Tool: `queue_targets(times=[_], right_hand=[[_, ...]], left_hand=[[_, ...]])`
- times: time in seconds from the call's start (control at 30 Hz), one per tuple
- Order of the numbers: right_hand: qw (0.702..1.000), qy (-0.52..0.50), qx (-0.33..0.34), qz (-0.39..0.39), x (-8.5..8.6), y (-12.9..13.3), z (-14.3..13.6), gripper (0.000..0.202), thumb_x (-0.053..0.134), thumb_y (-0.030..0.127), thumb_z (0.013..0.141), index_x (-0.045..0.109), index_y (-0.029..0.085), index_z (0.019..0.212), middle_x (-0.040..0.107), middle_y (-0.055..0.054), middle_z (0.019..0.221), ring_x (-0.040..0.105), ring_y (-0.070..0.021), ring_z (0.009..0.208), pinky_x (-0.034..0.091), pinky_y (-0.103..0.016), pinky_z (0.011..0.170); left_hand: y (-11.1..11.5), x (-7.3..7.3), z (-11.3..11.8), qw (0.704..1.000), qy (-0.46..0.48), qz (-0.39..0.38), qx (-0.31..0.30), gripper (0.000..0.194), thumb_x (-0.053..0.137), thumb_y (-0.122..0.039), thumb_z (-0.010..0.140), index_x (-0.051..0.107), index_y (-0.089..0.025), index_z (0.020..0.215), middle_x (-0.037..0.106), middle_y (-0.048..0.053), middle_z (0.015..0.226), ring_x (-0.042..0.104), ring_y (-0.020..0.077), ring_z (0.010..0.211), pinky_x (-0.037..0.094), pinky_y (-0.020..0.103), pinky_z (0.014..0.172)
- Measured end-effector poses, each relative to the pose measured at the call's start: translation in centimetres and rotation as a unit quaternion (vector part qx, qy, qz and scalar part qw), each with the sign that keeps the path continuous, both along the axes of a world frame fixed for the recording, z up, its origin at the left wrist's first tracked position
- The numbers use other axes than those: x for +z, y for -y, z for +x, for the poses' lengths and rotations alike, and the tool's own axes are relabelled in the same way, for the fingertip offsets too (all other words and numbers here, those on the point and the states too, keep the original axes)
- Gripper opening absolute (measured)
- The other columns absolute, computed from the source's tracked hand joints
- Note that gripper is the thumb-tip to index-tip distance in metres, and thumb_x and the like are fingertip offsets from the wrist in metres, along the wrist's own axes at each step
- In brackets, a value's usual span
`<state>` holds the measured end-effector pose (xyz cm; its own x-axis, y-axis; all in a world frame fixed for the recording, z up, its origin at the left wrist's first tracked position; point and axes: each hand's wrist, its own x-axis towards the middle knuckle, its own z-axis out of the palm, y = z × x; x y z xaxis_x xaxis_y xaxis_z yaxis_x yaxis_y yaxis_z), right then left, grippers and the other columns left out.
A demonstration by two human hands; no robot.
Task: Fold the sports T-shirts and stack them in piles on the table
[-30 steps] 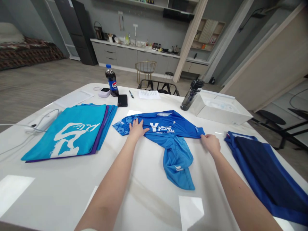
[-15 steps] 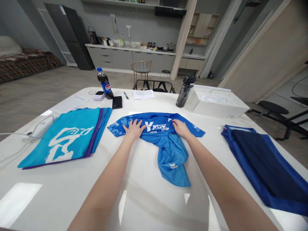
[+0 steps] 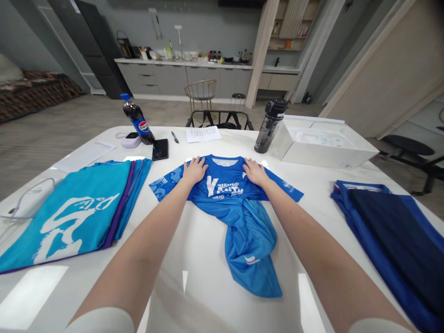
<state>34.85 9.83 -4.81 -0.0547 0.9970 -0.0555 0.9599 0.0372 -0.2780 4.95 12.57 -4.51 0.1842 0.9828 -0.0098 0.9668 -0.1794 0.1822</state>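
A blue T-shirt (image 3: 225,188) with white lettering lies on the white table, its collar at the far side and both sleeves spread outward. The lower part is bunched and twisted toward me, with the hem trailing to the right. My left hand (image 3: 195,171) rests on the left shoulder, fingers laid over the fabric beside the collar. On the right shoulder lies my right hand (image 3: 255,173), its fingers extended toward the neckline. Both hands look open and press on the shirt from above.
Folded turquoise and purple shirts (image 3: 90,194) lie left; folded dark blue garments (image 3: 391,226) lie right. Farther back are a cola bottle (image 3: 138,121), phone (image 3: 160,149), pen (image 3: 175,137), paper (image 3: 203,134), tumbler (image 3: 270,127) and white box (image 3: 322,152).
The shirt's far edge has been unfolded outward, so the collar now shows. Both hands have moved from the chest to the shoulders. My view has tilted down slightly.
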Motion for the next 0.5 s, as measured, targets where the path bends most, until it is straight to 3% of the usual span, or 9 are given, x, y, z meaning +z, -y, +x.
queue_targets(times=[0.13,0.3,0.5], right_hand=[[0.999,0.039,-0.005,0.014,-0.8,-1.1,0.5,0.066,0.022,0.057,0.106,0.029,0.025,0.164,0.021,-0.006,0.171,0.017,-0.0325,0.157,0.011,-0.059,0.125],[0.999,0.044,0.001,0.019,-1.5,-3.1,1.8,0.072,0.023,0.063,0.104,0.027,0.024,0.164,0.02,-0.005,0.171,0.016,-0.0299,0.157,0.01,-0.056,0.126],[0.998,0.046,0.005,0.03,-1.5,-4.6,2.5,0.074,0.025,0.063,0.103,0.027,0.021,0.164,0.023,-0.007,0.17,0.017,-0.0289,0.157,0.012,-0.053,0.126]], left_hand=[[-1.1,-1.0,0.1,1.0,0.001,0.004,0.004,0.067,0.017,-0.056,0.103,0.029,-0.028,0.163,0.021,0.004,0.171,0.016,0.0301,0.158,0.009,0.062,0.126],[-2.8,-1.5,0.3,1.0,0.0,0.01,-0.013,0.069,0.016,-0.057,0.103,0.028,-0.028,0.163,0.022,0.002,0.171,0.016,0.0282,0.158,0.008,0.057,0.127],[-4.3,-1.0,0.9,1.0,0.002,0.02,-0.012,0.067,0.018,-0.055,0.103,0.029,-0.026,0.163,0.024,0.004,0.17,0.017,0.0301,0.158,0.009,0.059,0.126]])
